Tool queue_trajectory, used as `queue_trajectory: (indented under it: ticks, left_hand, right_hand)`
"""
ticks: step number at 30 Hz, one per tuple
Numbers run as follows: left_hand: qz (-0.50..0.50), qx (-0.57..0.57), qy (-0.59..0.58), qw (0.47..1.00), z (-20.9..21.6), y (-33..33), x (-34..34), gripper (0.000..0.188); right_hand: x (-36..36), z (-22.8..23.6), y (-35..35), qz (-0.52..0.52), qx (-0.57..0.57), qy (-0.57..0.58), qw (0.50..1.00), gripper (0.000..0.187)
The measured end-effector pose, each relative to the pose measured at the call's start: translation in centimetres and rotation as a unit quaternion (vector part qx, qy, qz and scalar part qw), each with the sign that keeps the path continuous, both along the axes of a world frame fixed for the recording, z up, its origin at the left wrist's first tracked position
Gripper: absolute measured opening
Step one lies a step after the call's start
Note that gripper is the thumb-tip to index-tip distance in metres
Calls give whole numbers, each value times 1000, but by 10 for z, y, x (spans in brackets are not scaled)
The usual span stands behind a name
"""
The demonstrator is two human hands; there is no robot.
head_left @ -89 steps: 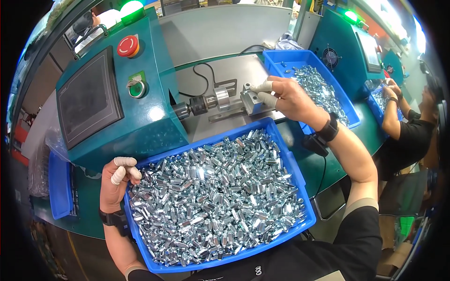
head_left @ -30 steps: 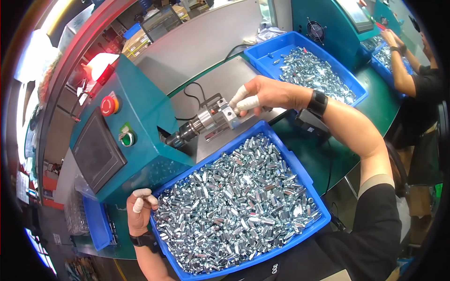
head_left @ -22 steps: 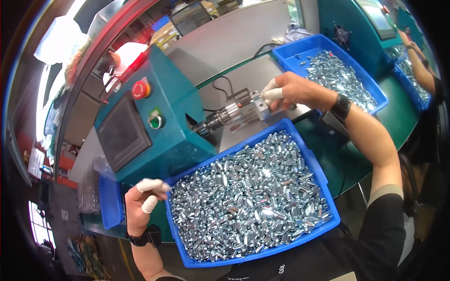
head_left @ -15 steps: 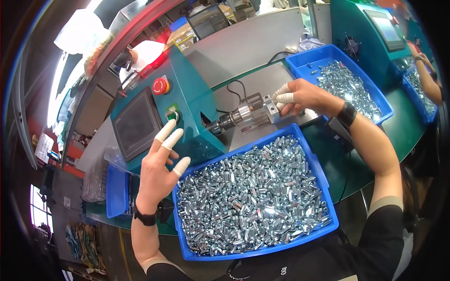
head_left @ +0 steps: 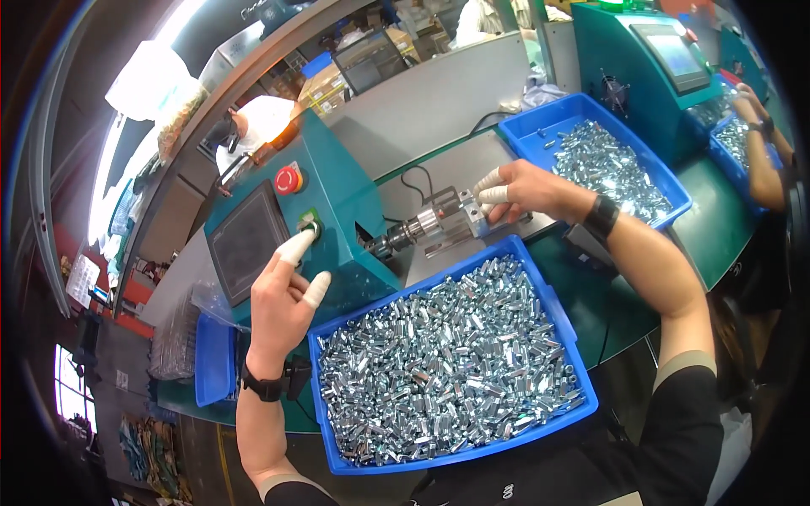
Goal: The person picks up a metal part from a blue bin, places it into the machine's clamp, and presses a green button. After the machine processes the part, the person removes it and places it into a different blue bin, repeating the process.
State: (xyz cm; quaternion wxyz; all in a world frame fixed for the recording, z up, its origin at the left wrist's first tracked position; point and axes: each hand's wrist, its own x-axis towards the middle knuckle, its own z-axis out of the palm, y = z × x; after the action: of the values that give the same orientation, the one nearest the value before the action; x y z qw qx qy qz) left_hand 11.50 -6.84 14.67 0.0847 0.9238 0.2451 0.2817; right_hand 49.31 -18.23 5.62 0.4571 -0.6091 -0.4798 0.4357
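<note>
My left hand, with pale covers on its fingertips, reaches over the teal machine. Its forefinger is stretched onto the round push button beside the dark screen, while the thumb stands apart. My right hand, also with covered fingertips, is closed at the outer end of the metal clamp block. Whatever its fingertips hold there is hidden. A chuck-like metal spindle runs from the machine toward that block. Below both hands lies a blue tray full of shiny metal hex-shaped pieces.
A red emergency stop button sits on the machine's top edge. At the right is another blue tray with similar pieces, beside a second teal machine. A co-worker's arms show at far right.
My left forefinger has come onto the push button, and its neighbouring finger has drawn in. My right hand stays at the clamp block. The machine's lamp glow went from red to orange.
</note>
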Motion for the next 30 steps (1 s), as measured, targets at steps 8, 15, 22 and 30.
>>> queue_trajectory:
  ticks: [8,15,22,30]
  left_hand:
    - [30,-262,-168,950,-50,-3,-84,33]
    - [25,-368,-185,911,-103,17,-129,39]
    - [11,-464,-260,846,-131,38,-130,42]
    - [-18,-544,-402,736,-166,59,-147,41]
  right_hand:
    - [-3,8,-5,23,-2,67,997,43]
    - [2,-1,2,49,7,80,996,44]
    - [0,-2,0,71,-4,67,995,49]
    - [-5,1,-1,87,-11,49,995,57]
